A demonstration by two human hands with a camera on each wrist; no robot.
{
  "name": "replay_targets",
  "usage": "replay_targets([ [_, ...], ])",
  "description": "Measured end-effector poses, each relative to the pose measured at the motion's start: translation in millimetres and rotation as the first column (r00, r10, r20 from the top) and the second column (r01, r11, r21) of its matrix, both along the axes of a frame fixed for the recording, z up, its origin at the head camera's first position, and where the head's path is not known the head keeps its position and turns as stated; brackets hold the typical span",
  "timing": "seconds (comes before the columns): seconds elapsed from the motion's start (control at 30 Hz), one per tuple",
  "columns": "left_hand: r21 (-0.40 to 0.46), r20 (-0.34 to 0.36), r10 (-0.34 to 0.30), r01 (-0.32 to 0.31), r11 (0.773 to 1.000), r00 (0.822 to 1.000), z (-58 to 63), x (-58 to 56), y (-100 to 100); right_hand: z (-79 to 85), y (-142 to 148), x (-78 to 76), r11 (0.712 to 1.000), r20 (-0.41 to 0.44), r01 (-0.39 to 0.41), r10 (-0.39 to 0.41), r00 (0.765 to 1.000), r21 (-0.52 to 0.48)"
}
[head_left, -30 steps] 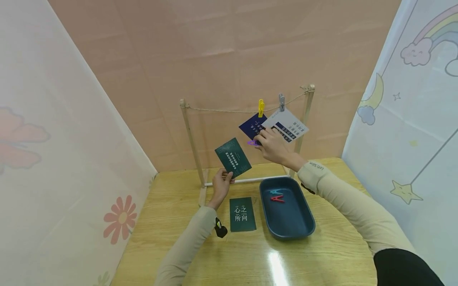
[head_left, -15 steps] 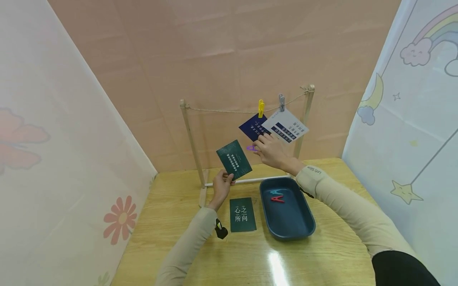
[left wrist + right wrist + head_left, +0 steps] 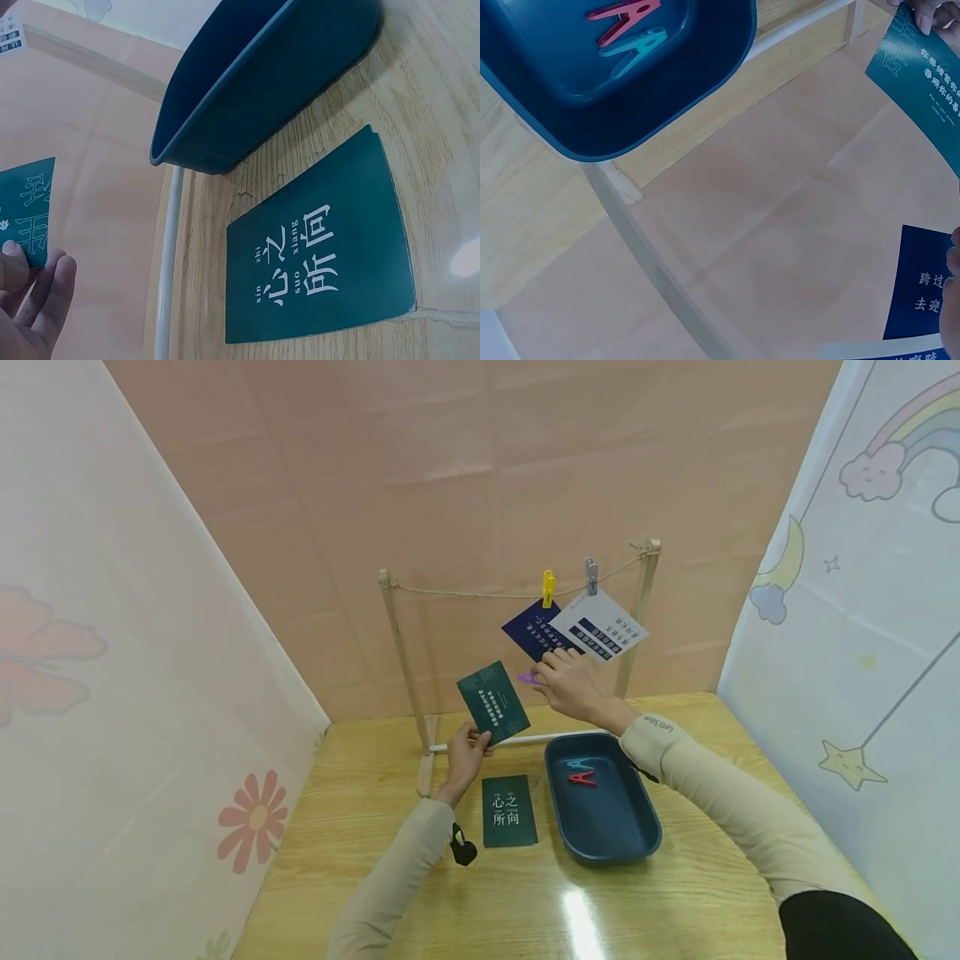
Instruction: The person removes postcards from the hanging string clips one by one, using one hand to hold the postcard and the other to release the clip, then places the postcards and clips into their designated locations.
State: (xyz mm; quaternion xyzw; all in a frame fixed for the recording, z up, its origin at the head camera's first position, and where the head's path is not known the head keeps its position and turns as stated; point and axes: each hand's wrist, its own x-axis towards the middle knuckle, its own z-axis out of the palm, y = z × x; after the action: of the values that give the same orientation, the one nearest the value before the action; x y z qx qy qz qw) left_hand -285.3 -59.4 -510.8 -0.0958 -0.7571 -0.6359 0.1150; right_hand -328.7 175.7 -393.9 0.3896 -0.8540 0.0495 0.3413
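My left hand [image 3: 465,762] pinches a dark green card [image 3: 493,703] by its lower corner; white characters run across the card. In the head view my right hand [image 3: 572,685] pinches a purple clothespin [image 3: 528,678], which points left toward the green card but is apart from it. Just above that hand, a navy card [image 3: 528,628] hangs from the rope under a yellow clothespin [image 3: 548,588]. A white card [image 3: 600,620] hangs beside it under a grey clothespin [image 3: 592,577], overlapping it. The right wrist view cuts off most of the right hand, and the purple clothespin is out of sight there.
Below the hands lies a stack of green cards [image 3: 322,247] on the wooden table [image 3: 360,877]. To its right stands a blue tray [image 3: 609,822] holding a red clothespin [image 3: 624,16] and a teal clothespin [image 3: 634,49]. A wooden frame [image 3: 402,660] carries the rope [image 3: 457,593].
My right hand has moved down, away from the hanging cards, with the purple clothespin. The green card in my left hand has shifted slightly down and right. Hanging cards stay put.
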Motion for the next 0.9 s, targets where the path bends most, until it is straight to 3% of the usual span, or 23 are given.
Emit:
replay_targets([
  [0.4,-0.019,0.063,-0.013,0.014,1.000,0.998,-4.6,1.7,-5,-9.4,2,2.3,1.000,0.043,0.011,-0.011,0.999,-0.003],
  [0.9,-0.174,0.075,0.024,-0.010,0.985,0.997,2.9,4.8,-12,-17.4,8,2.9,1.000,0.041,-0.008,0.007,0.999,0.002],
])
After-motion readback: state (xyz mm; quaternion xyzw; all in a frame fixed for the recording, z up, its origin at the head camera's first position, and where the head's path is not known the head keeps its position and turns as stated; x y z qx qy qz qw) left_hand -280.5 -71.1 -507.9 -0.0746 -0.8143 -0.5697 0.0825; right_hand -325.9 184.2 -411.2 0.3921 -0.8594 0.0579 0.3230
